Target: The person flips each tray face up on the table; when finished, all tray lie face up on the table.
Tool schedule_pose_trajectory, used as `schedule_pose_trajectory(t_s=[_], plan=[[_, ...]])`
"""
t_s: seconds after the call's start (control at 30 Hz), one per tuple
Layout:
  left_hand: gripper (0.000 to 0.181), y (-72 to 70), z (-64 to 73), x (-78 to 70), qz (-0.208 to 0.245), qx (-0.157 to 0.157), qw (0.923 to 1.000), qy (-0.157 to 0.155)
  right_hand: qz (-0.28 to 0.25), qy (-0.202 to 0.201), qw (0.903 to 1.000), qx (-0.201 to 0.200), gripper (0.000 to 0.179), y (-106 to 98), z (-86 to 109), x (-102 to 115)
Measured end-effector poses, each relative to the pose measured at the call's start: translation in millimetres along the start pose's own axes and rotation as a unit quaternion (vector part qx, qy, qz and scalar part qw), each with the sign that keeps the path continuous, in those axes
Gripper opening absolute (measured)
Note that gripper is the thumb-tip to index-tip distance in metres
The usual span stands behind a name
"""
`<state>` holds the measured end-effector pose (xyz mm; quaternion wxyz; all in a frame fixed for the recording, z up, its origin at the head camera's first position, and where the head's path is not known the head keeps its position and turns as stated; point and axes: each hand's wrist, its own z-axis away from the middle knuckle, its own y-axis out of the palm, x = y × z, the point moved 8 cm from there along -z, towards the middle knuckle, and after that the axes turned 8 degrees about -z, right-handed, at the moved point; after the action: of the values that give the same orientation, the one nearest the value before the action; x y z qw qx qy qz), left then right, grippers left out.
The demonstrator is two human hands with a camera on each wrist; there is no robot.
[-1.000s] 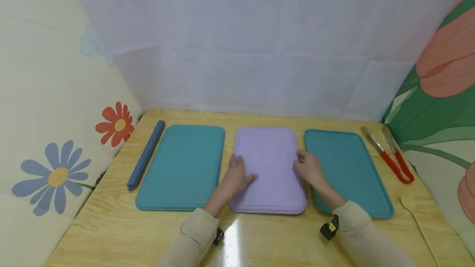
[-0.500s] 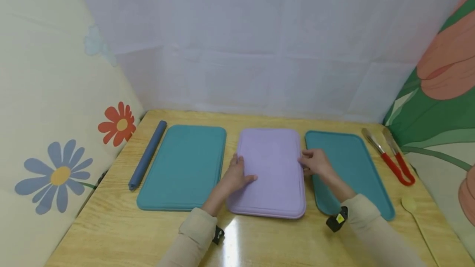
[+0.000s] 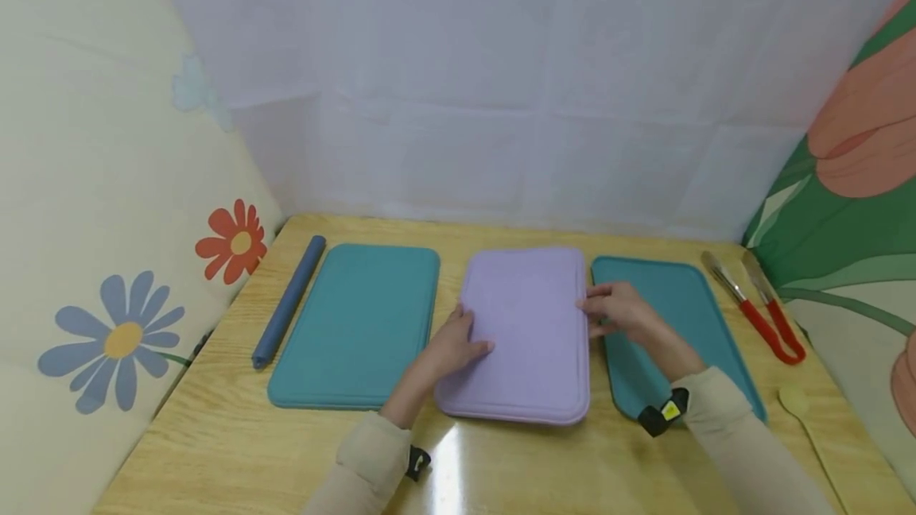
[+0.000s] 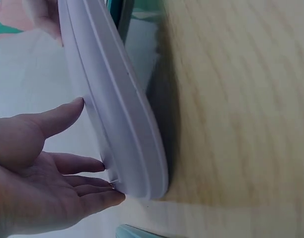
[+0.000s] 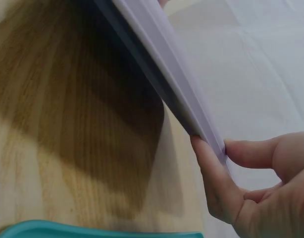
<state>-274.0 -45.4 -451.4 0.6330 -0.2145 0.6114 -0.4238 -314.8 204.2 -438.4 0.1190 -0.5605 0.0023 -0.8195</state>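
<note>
Head view: a purple tray (image 3: 529,332) sits between a person's left hand (image 3: 452,346) and right hand (image 3: 626,312), its right side now raised higher off the counter (image 3: 515,467). One teal tray (image 3: 358,324) lies left of the left hand. Left wrist view: the left hand is spread, its thumb and fingertips touching the tray's edge. Right wrist view: the right hand pinches the raised side, apparently bearing the lift.
</note>
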Motion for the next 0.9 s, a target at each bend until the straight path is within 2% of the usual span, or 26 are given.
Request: schedule_pose_trajectory(t_s=[0.2,0.37,0.57,0.77,0.9], plan=[[0.062,3.7,17.4,-11.2,-0.04,0.003,0.9989,0.025,-0.002,-0.002,1.0,0.007,0.051,-0.5,-0.5,7.9],[0.06,7.1,31.3,-26.9,-0.062,0.003,0.9969,0.048,-0.01,-0.004,0.9999,0.013,0.05,0.1,0.6,12.0],[0.061,11.4,48.0,-41.4,-0.054,0.008,0.9967,0.059,-0.011,-0.008,0.9998,0.015,0.051,-0.1,1.2,15.8],[0.064,12.0,64.8,-58.9,-0.047,-0.001,0.994,0.099,-0.012,-0.018,0.9996,0.021,0.054,1.5,2.6,23.4],[0.07,13.6,72.7,-66.8,-0.053,-0.01,0.9923,0.111,-0.014,-0.024,0.9994,0.02,0.053,3.4,4.4,29.6]])
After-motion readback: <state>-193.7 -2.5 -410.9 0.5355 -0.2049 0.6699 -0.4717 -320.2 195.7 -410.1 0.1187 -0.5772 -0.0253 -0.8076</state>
